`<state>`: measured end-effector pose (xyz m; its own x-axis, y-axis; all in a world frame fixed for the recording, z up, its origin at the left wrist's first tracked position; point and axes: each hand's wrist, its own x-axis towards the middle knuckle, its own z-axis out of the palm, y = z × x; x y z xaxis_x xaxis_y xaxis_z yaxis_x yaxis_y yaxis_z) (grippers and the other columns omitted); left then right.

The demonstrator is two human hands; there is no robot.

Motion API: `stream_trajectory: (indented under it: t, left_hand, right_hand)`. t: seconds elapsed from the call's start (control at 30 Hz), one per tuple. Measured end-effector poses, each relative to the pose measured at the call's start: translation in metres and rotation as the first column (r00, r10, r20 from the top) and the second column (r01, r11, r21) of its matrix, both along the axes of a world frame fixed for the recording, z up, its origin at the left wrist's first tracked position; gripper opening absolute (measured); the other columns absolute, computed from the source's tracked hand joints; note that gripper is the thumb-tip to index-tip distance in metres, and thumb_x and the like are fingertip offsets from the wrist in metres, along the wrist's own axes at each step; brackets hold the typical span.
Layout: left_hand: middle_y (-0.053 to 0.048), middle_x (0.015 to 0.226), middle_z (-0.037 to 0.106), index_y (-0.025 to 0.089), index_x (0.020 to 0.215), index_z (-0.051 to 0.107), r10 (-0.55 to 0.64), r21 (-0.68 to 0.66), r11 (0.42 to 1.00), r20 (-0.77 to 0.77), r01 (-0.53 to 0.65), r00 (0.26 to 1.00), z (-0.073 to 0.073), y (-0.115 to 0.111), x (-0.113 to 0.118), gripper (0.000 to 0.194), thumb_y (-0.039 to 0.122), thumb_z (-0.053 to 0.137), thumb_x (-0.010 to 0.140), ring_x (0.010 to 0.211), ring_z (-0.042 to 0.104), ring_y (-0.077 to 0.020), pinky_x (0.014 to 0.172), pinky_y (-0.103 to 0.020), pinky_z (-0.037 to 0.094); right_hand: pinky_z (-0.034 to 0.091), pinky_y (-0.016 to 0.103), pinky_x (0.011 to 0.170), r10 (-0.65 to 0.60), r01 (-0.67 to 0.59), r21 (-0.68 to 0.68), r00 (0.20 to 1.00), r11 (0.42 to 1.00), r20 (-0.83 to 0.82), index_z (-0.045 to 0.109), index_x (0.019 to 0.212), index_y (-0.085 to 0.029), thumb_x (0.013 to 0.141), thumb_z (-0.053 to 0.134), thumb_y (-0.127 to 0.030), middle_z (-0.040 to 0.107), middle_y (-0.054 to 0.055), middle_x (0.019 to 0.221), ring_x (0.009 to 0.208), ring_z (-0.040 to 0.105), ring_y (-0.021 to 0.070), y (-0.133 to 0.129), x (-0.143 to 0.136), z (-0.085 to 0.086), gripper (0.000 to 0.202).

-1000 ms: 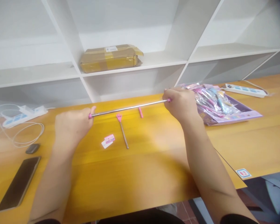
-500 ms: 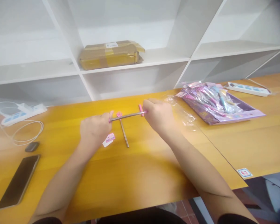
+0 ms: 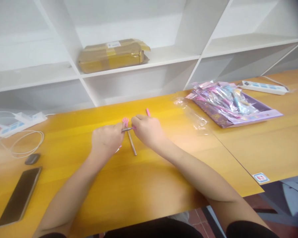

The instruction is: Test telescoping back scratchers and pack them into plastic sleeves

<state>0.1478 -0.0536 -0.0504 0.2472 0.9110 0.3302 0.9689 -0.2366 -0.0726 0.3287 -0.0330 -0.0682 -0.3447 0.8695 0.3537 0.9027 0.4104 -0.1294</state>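
Note:
Between my two hands is a thin metal rod (image 3: 127, 129) with pink at its ends, only a short stretch of it showing. My left hand (image 3: 107, 138) is closed round one end, and my right hand (image 3: 147, 130) grips the other end. Beneath them on the table lies a second metal rod (image 3: 132, 142) with a pink hand-shaped head (image 3: 125, 121). A small pink stick (image 3: 148, 112) lies just behind my right hand. A card is mostly hidden under my left hand.
A purple box (image 3: 224, 122) of plastic-wrapped items and clear wrappers (image 3: 200, 121) lie right. A phone (image 3: 20, 197), a dark small case (image 3: 32, 159) and a power strip with cables (image 3: 22, 124) are left. A taped parcel (image 3: 113, 56) sits on the shelf behind.
My hands have come closer together, my right hand moving left, and the visible metal length between them is much shorter. My left hand now covers most of the card.

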Motion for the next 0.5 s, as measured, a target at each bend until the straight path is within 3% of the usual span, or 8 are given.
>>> stream_trajectory:
  t: [0.27, 0.5]
  left_hand:
    - [-0.008, 0.059, 0.062, 0.019, 0.074, 0.069, 0.003, -0.03, 1.0, -0.063, -0.005, 0.998, -0.0022, 0.0003, -0.0017, 0.045, 0.04, 0.047, 0.107, 0.05, 0.05, -0.018, 0.054, -0.033, 0.016]
    - [-0.005, 0.068, 0.065, 0.021, 0.088, 0.072, -0.026, -0.065, 0.998, -0.191, 0.014, 0.981, -0.0038, 0.0002, -0.0097, 0.016, 0.017, 0.057, 0.093, 0.06, 0.061, -0.0217, 0.053, -0.033, 0.017]
  right_hand:
    - [0.033, 0.03, 0.066, 0.022, -0.023, -0.045, 1.0, 0.999, -0.011, 0.075, 0.102, -0.018, 0.102, 0.052, -0.013, 0.068, 0.005, 0.079, 0.061, 0.052, 0.0166, -0.0029, -0.0008, 0.0004, 0.023]
    - [0.03, 0.029, 0.064, 0.006, -0.002, -0.098, 0.999, 0.995, 0.046, 0.076, 0.104, -0.018, 0.107, 0.048, -0.016, 0.069, 0.005, 0.08, 0.063, 0.056, 0.0169, -0.0026, -0.001, 0.0044, 0.029]
